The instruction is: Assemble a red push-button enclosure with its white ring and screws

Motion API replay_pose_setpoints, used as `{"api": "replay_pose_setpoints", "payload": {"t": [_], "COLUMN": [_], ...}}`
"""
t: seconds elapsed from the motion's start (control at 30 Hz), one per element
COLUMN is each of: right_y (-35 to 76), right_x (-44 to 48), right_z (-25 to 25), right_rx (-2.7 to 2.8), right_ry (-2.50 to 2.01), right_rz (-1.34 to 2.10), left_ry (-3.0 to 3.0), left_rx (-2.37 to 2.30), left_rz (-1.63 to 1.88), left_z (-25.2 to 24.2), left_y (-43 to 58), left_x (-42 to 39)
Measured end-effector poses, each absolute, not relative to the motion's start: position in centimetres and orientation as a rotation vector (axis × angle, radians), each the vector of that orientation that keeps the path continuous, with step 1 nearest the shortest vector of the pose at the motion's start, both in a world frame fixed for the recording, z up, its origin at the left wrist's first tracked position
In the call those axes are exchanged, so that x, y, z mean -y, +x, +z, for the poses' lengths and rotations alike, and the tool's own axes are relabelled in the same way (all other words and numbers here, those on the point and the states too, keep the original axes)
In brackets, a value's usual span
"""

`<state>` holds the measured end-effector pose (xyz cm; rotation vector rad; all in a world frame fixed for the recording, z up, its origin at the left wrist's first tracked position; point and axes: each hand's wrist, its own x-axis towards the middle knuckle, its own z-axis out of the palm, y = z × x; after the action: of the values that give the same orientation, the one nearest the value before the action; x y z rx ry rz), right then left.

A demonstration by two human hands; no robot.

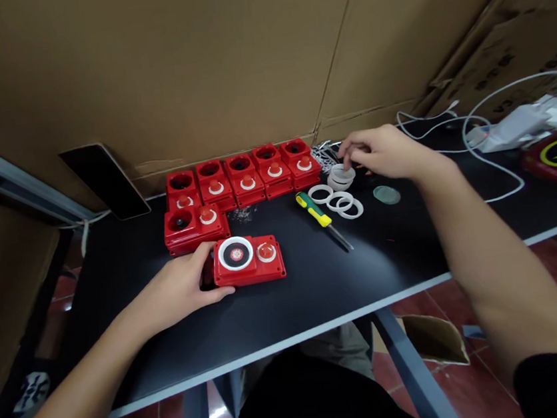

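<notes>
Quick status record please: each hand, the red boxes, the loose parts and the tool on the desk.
left hand: grips left end of near red box
right hand: fingertips on stack of white rings
other red boxes: row at back, one in front
loose white rings: three, flat on black desk
screwdriver: lying beside rings

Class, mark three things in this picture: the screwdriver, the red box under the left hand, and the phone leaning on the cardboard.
screwdriver (313, 210), head view, on its green-and-yellow handle.
red box (249, 266), head view, on its top face.
phone (104, 180), head view, middle of its dark screen.
</notes>
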<state>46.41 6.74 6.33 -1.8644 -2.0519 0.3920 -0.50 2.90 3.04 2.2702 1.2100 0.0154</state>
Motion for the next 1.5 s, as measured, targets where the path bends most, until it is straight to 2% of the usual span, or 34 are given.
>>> {"api": "replay_pose_setpoints", "payload": {"t": [0.27,0.53,0.8,1.1,1.5], "right_y": [46.7,46.2,48.0,49.5,48.2], "right_x": [-6.2,-4.6,-6.4,-8.6,-7.6], "right_z": [4.5,6.9,5.1,1.8,2.3], "right_rx": [2.117,2.182,1.977,2.223,2.230], "right_ry": [-1.875,-1.916,-1.975,-1.895,-1.942], "right_rz": [0.409,0.618,0.154,0.028,-0.088], "left_ry": [2.280,2.299,2.302,2.299,2.346], "left_rx": [-1.234,-1.225,-1.230,-1.243,-1.263], "left_rz": [0.009,0.036,0.029,0.001,0.009], "left_z": [2.3,1.6,1.8,1.8,1.5], "left_y": [-0.8,-1.1,-1.1,-1.1,-0.8], "left_x": [-3.0,-3.1,-3.0,-3.1,-2.6]}}
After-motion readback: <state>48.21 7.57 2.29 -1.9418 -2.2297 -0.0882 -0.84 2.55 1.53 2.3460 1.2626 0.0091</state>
